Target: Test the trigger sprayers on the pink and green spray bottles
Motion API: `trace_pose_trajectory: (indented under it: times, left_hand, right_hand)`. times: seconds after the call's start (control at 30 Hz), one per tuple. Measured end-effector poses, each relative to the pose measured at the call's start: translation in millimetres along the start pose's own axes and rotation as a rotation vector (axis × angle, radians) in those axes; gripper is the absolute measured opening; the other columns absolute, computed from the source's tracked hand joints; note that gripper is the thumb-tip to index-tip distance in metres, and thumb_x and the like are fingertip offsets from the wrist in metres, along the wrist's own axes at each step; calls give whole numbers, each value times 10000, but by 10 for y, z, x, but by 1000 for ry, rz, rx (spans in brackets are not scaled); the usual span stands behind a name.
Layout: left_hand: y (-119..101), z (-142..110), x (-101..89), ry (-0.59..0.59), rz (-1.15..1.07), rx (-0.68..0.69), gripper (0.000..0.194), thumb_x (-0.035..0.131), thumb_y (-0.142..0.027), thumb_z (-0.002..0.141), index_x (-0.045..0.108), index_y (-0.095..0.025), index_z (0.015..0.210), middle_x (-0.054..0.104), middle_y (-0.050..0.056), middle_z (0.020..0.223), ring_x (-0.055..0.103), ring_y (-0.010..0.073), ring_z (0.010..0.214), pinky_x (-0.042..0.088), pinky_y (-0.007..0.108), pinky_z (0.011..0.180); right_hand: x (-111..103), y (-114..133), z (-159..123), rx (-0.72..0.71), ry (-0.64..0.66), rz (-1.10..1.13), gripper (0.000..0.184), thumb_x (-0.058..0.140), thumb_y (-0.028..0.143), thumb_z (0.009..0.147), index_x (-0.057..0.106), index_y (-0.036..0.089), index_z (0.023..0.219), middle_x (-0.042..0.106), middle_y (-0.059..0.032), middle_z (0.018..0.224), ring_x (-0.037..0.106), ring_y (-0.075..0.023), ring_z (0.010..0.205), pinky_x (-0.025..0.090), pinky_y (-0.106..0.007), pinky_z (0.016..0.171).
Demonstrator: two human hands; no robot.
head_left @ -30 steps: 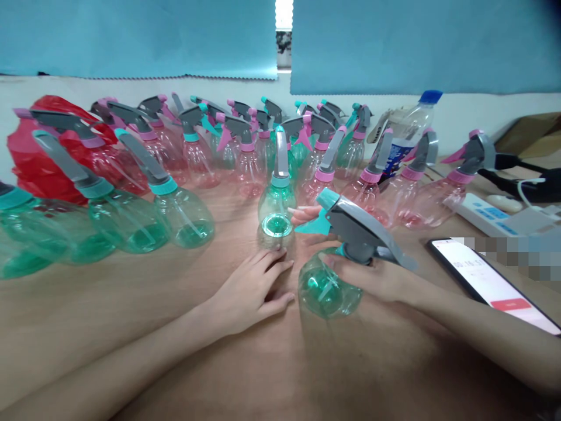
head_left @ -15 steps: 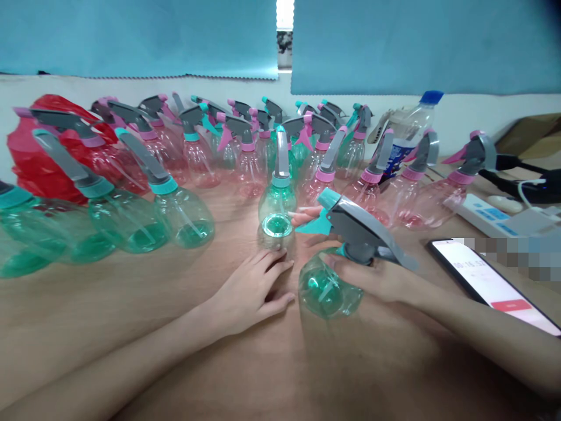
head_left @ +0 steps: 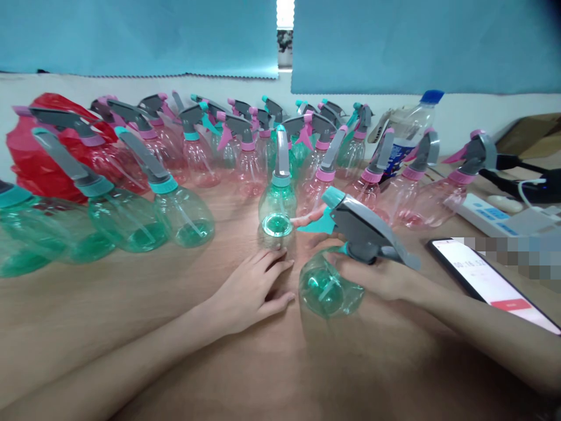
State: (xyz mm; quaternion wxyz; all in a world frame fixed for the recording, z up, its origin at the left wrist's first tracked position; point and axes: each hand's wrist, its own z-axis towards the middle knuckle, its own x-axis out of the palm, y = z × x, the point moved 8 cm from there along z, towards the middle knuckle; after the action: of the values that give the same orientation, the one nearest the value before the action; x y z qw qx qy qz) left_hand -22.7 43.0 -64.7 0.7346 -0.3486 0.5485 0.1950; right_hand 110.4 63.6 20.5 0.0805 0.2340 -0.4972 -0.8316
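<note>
My right hand point(head_left: 377, 275) is wrapped round the neck of a green spray bottle point(head_left: 324, 286), which has a grey and teal trigger head point(head_left: 359, 225). This bottle leans, its head tipped toward the upper left of the handle end, and part of its neck is behind my fingers. My left hand point(head_left: 254, 286) lies palm down on the wooden table point(head_left: 210, 374), fingers stretched out, holding nothing. Just beyond my left fingertips stands another green spray bottle point(head_left: 277, 204), upright; a right fingertip reaches close to its base, and I cannot tell whether they touch.
Green spray bottles point(head_left: 184, 216) stand at left, pink ones point(head_left: 421, 193) at right, with several mixed ones behind. A red plastic bag point(head_left: 48, 158), a blue-capped water bottle point(head_left: 412, 128), a power strip point(head_left: 491, 213) and a phone point(head_left: 486, 280) are also on the table.
The spray bottle in my right hand has shifted very slightly to the right, and the right fingers behind its trigger have moved a little. My left hand has stayed in place.
</note>
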Motion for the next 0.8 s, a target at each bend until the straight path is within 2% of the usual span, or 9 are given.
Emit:
trace_pose_trajectory:
  times: [0.13, 0.23, 0.33, 0.47, 0.6, 0.8]
  left_hand:
    - [-7, -6, -2, 5, 0, -6, 522, 565, -435, 916, 519, -149, 1350, 529, 185, 1346, 461, 352, 1281, 423, 530, 1013]
    - [-12, -8, -11, -1, -5, -5, 526, 577, -438, 909, 522, -148, 1344, 523, 186, 1356, 464, 347, 1281, 418, 525, 1022]
    - [-12, -2, -17, -8, -6, -3, 523, 583, -439, 907, 534, -129, 1325, 524, 190, 1355, 465, 342, 1282, 417, 512, 1030]
    - [-9, 17, -17, 0, -6, -9, 529, 578, -432, 910, 523, -128, 1338, 520, 190, 1358, 461, 340, 1283, 420, 510, 1026]
    - [-11, 25, -10, 17, 0, -20, 521, 571, -426, 915, 518, -136, 1343, 540, 187, 1325, 476, 346, 1258, 445, 519, 993]
    - [-15, 25, -17, 9, -6, -17, 506, 572, -429, 912, 526, -149, 1331, 544, 185, 1319, 474, 359, 1264, 436, 542, 999]
  right_hand:
    - [14, 83, 22, 12, 7, -27, 303, 503, 129, 707, 587, 272, 961, 696, -13, 955, 692, -163, 722, 599, -283, 639]
    - [20, 142, 36, -1, 7, -47, 223, 501, 137, 695, 556, 279, 858, 670, 15, 770, 680, -164, 670, 583, -267, 589]
    - [13, 148, 31, -13, -3, -85, 162, 503, 145, 683, 522, 275, 777, 672, 12, 807, 665, -154, 624, 558, -261, 538]
    - [-18, 116, 20, -13, -31, -80, 214, 507, 134, 663, 516, 269, 829, 656, -4, 899, 643, -146, 625, 557, -272, 567]
    - [-15, 158, 21, -40, -10, -101, 214, 506, 116, 659, 506, 258, 820, 614, 1, 841, 628, -148, 686, 555, -272, 630]
    - [5, 143, -42, 3, 6, -299, 142, 513, 187, 713, 544, 279, 816, 607, 24, 718, 601, -155, 589, 538, -278, 540]
